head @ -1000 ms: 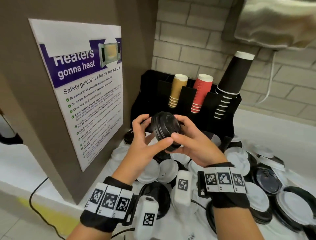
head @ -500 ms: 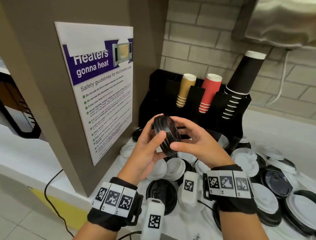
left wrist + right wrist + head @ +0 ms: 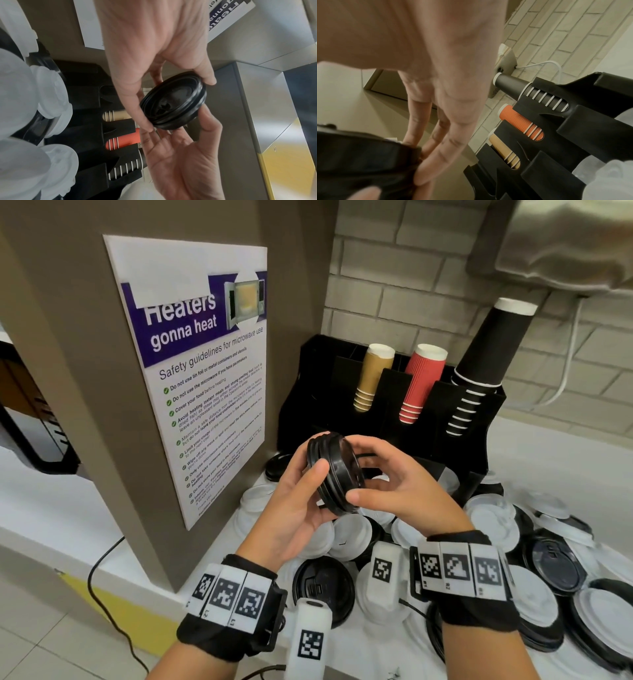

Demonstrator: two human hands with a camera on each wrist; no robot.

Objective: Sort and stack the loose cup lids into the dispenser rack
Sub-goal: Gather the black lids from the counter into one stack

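A short stack of black cup lids stands on edge in the air in front of the black dispenser rack. My left hand grips it from the left, thumb on the rim. My right hand pinches it from the right, thumb under the rim and fingers arched over the top. The left wrist view shows the hollow underside of the stack between both hands. Loose white lids and black lids lie heaped on the white counter below.
The rack holds tan cups, red cups and tall black cups. A pillar with a microwave poster stands close on the left. More lids crowd the right. A black cable hangs at the counter's front left.
The black lid stack has been turned from facing me to edge-on between both hands, and my right fingers have opened wider over its top.
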